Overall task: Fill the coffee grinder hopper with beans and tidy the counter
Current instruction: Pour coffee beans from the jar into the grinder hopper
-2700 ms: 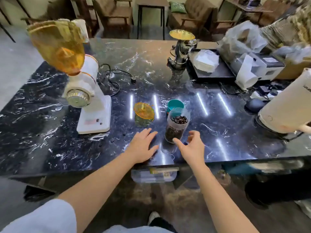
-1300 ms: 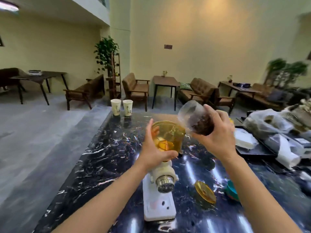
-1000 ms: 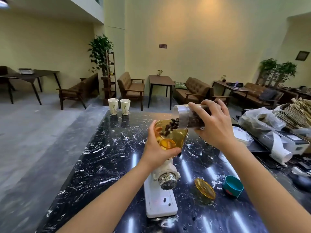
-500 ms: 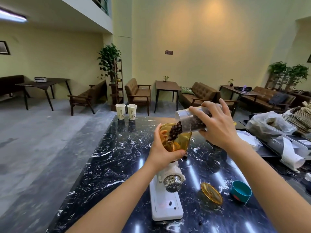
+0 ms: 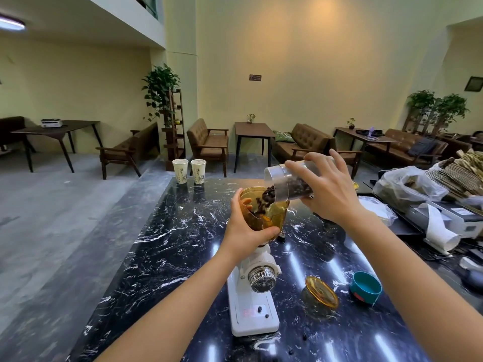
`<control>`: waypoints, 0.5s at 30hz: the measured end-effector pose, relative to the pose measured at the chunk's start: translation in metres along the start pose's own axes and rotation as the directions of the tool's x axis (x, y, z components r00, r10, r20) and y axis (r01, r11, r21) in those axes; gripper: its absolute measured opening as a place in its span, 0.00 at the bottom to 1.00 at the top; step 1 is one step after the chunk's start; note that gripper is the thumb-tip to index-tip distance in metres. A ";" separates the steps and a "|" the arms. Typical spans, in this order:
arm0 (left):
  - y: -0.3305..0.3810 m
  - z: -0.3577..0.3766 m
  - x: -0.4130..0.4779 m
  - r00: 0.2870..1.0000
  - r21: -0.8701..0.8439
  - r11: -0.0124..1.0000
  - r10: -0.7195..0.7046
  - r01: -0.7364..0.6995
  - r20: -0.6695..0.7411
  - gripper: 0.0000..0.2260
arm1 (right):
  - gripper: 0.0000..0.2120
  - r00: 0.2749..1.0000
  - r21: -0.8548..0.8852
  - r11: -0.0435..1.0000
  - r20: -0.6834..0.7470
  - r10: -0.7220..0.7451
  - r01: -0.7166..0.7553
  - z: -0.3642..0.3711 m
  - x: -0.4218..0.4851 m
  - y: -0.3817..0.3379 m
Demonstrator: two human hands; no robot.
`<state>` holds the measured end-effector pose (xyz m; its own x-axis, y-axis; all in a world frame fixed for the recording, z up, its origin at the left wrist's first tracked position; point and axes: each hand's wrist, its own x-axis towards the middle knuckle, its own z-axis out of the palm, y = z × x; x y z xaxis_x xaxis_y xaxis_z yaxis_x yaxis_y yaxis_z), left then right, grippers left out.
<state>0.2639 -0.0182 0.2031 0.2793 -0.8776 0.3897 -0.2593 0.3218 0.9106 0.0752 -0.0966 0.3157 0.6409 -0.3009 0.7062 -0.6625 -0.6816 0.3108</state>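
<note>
A white coffee grinder [image 5: 252,307] stands on the black marble counter [image 5: 167,246]. Its amber hopper [image 5: 277,215] is open on top. My left hand [image 5: 244,231] is wrapped around the hopper's left and front side. My right hand [image 5: 326,192] holds a clear plastic jar [image 5: 279,180] tipped to the left, mouth over the hopper. Dark coffee beans [image 5: 264,202] stream from the jar into the hopper. The amber hopper lid [image 5: 322,291] lies on the counter right of the grinder, and the teal jar lid [image 5: 365,287] lies beyond it.
Two paper cups [image 5: 188,170] stand at the counter's far end. A plastic bag [image 5: 407,186], a white receipt printer [image 5: 452,220] and paper clutter fill the right side. Loose beans [image 5: 304,337] lie near the grinder's base. Sofas and tables stand behind.
My right hand has tipped the jar further and more beans have poured into the hopper. My left hand stays on the hopper.
</note>
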 end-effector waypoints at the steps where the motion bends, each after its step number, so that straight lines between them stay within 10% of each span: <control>1: 0.000 0.000 0.000 1.000 0.001 1.000 -0.002 0.002 -0.003 0.52 | 0.41 1.000 0.018 1.000 0.003 0.022 -0.022 0.001 -0.001 -0.001; 10: -0.001 0.001 -0.001 1.000 0.032 0.999 0.013 -0.012 -0.015 0.52 | 0.42 0.954 0.242 0.925 0.003 0.300 -0.292 0.009 -0.024 -0.011; 15: -0.004 0.000 -0.002 0.999 0.055 0.998 0.032 -0.030 -0.029 0.51 | 0.41 0.824 0.591 0.618 0.150 0.547 -0.518 0.021 -0.058 -0.018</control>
<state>0.2640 -0.0181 0.1987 0.2974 -0.8562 0.4224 -0.3180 0.3283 0.8894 0.0575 -0.0808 0.2558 0.2235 -0.7205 0.6564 -0.5120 -0.6598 -0.5499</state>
